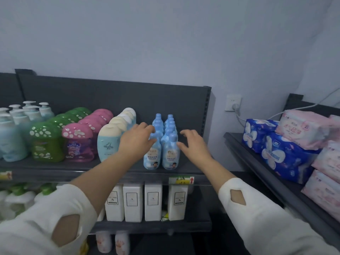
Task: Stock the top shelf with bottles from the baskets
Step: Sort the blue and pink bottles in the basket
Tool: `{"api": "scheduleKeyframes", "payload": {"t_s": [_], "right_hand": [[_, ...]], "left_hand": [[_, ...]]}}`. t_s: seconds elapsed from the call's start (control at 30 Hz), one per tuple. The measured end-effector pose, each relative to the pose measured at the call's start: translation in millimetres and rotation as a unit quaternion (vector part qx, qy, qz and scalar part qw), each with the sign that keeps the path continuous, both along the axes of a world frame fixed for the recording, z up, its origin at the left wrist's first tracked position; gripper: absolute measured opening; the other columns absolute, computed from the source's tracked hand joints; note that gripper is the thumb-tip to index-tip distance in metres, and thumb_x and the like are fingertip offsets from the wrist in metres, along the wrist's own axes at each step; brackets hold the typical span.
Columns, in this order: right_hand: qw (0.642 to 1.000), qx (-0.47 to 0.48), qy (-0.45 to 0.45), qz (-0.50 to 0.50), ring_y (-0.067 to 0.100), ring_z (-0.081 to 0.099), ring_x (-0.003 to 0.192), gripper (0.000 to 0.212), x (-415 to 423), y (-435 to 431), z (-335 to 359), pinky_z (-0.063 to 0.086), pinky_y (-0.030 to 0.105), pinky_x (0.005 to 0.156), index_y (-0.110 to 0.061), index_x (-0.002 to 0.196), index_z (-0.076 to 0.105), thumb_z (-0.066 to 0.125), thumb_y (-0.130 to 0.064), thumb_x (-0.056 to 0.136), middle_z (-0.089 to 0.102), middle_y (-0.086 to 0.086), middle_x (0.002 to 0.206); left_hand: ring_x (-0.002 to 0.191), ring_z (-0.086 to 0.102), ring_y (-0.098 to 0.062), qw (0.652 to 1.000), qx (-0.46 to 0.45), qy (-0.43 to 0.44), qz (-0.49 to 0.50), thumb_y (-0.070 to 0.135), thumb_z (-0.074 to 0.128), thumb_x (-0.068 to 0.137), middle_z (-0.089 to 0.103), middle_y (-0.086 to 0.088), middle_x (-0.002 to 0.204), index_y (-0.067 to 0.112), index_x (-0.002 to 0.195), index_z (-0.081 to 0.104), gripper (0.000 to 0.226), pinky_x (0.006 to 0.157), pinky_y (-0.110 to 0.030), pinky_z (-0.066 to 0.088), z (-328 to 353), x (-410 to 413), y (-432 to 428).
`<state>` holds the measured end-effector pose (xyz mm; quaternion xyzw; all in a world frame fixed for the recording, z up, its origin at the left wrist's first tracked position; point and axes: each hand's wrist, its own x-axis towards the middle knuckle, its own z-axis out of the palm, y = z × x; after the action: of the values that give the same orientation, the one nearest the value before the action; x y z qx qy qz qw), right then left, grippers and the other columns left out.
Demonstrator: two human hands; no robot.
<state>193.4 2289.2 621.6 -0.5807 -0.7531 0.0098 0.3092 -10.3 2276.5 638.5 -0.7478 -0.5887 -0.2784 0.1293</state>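
Observation:
Two rows of light blue bottles (170, 151) stand on the dark top shelf (191, 168), running from the front edge toward the back panel. My left hand (137, 140) is at the left flank of the left row, its fingers loosely curved against the bottles. My right hand (193, 144) is at the right flank of the right row, fingers spread and relaxed, fingertips touching or nearly touching a bottle. Neither hand wraps around a bottle. No basket is in view.
Left of the blue rows stand cream-capped bottles (108, 142), pink mushroom-cap bottles (78, 142), green ones (47, 142) and pump bottles (11, 137). White boxes (152, 203) fill the shelf below. Tissue packs (281, 150) sit on a shelf at right.

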Motion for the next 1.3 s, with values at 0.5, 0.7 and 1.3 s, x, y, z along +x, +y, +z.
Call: {"api": "scheduleKeyframes", "payload": {"t_s": [0.5, 0.7, 1.3], "right_hand": [[0.946, 0.169, -0.127, 0.245, 0.028, 0.052, 0.106, 0.029, -173.4, -57.7, 24.5, 0.04, 0.038, 0.087, -0.014, 0.114, 0.059, 0.055, -0.032, 0.092, 0.06, 0.005, 0.112], [0.894, 0.202, -0.151, 0.369, 0.033, 0.058, 0.096, 0.026, -326.4, -102.6, 15.7, 0.048, 0.043, 0.081, -0.01, 0.104, 0.064, 0.06, -0.029, 0.087, 0.064, 0.011, 0.102], [0.701, 0.097, -0.285, 0.646, 0.024, 0.054, 0.109, 0.029, -692.6, -246.2, -122.1, 0.046, 0.037, 0.082, -0.023, 0.119, 0.055, 0.046, -0.038, 0.095, 0.058, 0.003, 0.116]], "left_hand": [[0.1, 0.057, -0.024, 0.977, 0.003, 0.105, 0.184, 0.033, 0.044, 0.094, 0.062, 0.0, 0.105, 0.018, 0.101, 0.057, 0.02, 0.068, -0.03, 0.031, 11.8, -145.2, -135.9], [0.101, 0.058, -0.027, 0.944, -0.026, 0.115, 0.309, 0.031, 0.041, 0.095, 0.065, -0.001, 0.104, 0.019, 0.098, 0.056, 0.02, 0.076, -0.034, 0.04, -3.1, -278.5, -224.4], [0.109, 0.057, -0.023, 0.766, -0.265, -0.054, 0.583, 0.036, 0.046, 0.094, 0.059, 0.0, 0.12, 0.024, 0.118, 0.052, 0.027, 0.081, -0.031, 0.046, -155.6, -546.8, -476.5]]}}
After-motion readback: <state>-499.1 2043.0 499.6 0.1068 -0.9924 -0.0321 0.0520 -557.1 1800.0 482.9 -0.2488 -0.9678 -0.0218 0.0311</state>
